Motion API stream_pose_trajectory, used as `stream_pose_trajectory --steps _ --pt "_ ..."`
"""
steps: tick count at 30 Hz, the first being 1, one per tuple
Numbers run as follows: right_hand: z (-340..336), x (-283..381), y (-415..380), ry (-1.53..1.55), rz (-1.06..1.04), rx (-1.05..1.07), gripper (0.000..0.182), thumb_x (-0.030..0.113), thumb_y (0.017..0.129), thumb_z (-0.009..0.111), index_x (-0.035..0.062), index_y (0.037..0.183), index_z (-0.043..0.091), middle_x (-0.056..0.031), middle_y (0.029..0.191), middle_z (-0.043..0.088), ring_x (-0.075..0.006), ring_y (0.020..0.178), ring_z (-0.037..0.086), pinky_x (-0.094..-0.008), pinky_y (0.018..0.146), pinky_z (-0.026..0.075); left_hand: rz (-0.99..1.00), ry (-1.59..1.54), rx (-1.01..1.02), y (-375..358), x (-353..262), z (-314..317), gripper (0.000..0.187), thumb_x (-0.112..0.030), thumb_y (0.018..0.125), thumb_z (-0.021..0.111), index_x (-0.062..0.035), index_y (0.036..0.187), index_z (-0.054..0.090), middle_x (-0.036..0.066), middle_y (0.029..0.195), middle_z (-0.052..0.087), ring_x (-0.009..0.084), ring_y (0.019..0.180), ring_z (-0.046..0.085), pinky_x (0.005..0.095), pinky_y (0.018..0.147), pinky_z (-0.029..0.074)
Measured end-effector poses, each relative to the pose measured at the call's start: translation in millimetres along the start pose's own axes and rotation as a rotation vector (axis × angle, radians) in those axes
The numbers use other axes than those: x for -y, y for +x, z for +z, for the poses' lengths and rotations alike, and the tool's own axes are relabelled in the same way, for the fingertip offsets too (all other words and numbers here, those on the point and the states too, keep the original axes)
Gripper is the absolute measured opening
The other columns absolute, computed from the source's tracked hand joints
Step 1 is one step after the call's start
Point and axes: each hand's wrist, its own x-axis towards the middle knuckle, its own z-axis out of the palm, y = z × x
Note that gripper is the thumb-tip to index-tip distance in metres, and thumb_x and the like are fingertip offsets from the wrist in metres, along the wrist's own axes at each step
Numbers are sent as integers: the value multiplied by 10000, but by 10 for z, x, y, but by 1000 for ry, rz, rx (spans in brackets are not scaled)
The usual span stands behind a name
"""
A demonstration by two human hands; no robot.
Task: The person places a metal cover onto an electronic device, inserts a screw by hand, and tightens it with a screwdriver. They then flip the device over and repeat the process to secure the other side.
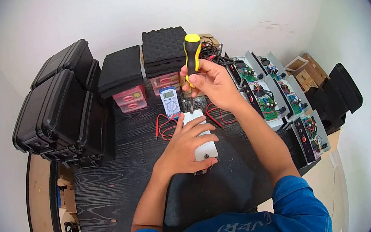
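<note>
My right hand point(212, 86) grips a screwdriver point(192, 53) with a yellow and black handle, held upright, its shaft pointing down to the far end of a white rectangular box point(204, 149) on the black table point(111, 193). My left hand point(183, 147) lies flat over the box and holds it down, fingers spread across its top. The screwdriver tip sits at the box's far edge; the exact contact is too small to tell.
A blue multimeter point(170, 101) with red and black leads point(163, 128) lies just beyond the box. Black hard cases point(58, 105) stack at the left, foam blocks point(164, 48) and pink drawers point(131, 99) at the back, open circuit-board units point(267, 90) along the right.
</note>
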Motion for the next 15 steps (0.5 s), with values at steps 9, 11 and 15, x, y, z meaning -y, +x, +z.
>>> stream_pose_trajectory --steps 9,11,15 --pt "-39 9 -40 109 15 40 432 71 991 759 48 1352 523 -140 1217 739 -152 898 755 -236 654 578 -5 3 3 11 -28 -17 483 -457 787 840 -194 1181 744 64 1381 663 373 1497 453 777 1231 141" --pt "-60 -42 -35 183 9 45 474 76 991 756 61 1384 491 -154 1231 736 -165 871 758 -236 638 573 -2 -1 -1 10 -26 -20 481 -454 786 841 -192 1178 745 64 1380 664 374 1495 455 775 1230 143" --pt "79 14 -120 0 -84 -43 382 166 1051 682 39 1382 538 -158 1247 736 -160 880 743 -262 668 576 3 -13 -15 5 -22 -15 483 -451 780 844 -191 1175 746 63 1378 664 376 1491 459 774 1229 149"
